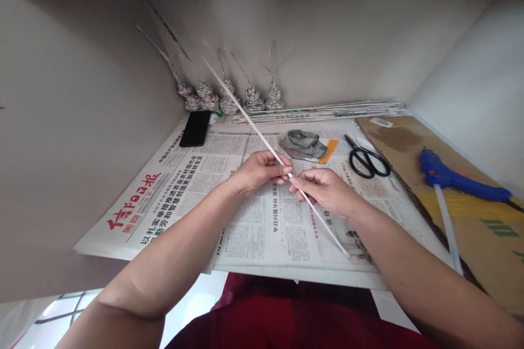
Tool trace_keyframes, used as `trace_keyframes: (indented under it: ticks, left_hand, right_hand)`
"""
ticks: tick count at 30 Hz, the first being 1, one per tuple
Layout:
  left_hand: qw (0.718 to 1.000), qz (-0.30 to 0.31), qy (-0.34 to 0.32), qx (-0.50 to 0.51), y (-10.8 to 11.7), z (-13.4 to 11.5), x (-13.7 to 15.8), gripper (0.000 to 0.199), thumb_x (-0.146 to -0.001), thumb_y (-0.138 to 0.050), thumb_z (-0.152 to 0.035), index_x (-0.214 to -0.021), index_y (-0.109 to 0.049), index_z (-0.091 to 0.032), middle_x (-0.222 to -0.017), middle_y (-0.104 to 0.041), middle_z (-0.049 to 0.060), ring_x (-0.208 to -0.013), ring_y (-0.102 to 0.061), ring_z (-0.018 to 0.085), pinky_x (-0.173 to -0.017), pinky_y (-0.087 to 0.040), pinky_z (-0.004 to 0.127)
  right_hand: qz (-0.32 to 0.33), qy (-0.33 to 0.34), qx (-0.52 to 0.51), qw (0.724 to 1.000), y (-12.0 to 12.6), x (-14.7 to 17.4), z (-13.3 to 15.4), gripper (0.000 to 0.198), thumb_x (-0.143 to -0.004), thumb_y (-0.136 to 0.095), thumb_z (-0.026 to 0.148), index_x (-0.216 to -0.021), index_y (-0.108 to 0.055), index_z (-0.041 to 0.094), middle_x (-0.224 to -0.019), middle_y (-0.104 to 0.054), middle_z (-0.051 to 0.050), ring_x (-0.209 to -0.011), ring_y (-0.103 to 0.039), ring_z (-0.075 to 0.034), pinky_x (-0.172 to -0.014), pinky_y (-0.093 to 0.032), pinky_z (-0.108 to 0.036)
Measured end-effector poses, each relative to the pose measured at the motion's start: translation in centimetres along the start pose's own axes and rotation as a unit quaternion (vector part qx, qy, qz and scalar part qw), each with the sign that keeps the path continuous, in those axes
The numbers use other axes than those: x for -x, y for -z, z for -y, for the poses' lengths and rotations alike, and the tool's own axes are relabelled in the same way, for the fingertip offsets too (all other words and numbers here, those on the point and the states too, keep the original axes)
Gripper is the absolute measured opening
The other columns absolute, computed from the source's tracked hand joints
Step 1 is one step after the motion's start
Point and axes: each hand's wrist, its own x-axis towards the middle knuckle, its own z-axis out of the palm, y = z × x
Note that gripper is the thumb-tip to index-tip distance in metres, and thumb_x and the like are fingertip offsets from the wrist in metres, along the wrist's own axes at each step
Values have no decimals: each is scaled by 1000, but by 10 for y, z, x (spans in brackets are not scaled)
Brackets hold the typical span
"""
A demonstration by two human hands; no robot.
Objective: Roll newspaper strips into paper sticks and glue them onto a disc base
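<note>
A long, thin white rolled-paper stick point(254, 126) slants over the newspaper point(233, 234), from the far left down to the near right. My left hand point(264, 170) pinches it around its middle between thumb and fingers. Just to the right, my right hand point(323, 188) also pinches the stick, with its fingertips close to those of the left. Beyond my hands lies a grey cloth point(305, 144), on a piece of orange and white card point(332, 148). Black-handled scissors point(364, 161) rest to the right of the cloth.
A blue glue gun point(462, 177) with a translucent glue stick point(448, 229) lies on cardboard point(409, 144) at right. Several woven paper figures point(254, 98) stand along the back wall, beside a bundle of paper sticks point(323, 112). A black phone point(195, 128) lies at back left.
</note>
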Motion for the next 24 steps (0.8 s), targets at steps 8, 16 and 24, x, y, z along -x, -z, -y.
trace_keyframes:
  ticks: [8, 16, 24]
  left_hand:
    - [999, -33, -14, 13, 5, -8, 0, 27, -67, -78, -20, -86, -62, -10, -69, -64, 2, -63, -62, 9, -59, -51, 20]
    - [995, -87, -40, 39, 17, -19, -1, 30, -67, -77, -15, -92, -61, -10, -68, -63, 0, -62, -62, 9, -59, -52, 19]
    - [994, -82, -39, 55, 16, -16, -2, 31, -67, -78, -17, -92, -61, -10, -68, -63, 0, -63, -62, 9, -59, -52, 19]
  right_hand:
    - [35, 2, 10, 999, 8, 1, -1, 36, -79, -63, 53, -79, -70, 17, -62, -63, -3, -53, -52, -9, -47, -37, -21]
    - [61, -60, -11, 996, 16, 2, 1, 36, -77, -66, 52, -71, -67, 16, -58, -62, -2, -42, -43, -6, -38, -28, -20]
    - [54, -18, 24, 998, 14, 3, 2, 33, -81, -61, 50, -79, -65, 17, -66, -63, -1, -49, -49, -7, -43, -34, -20]
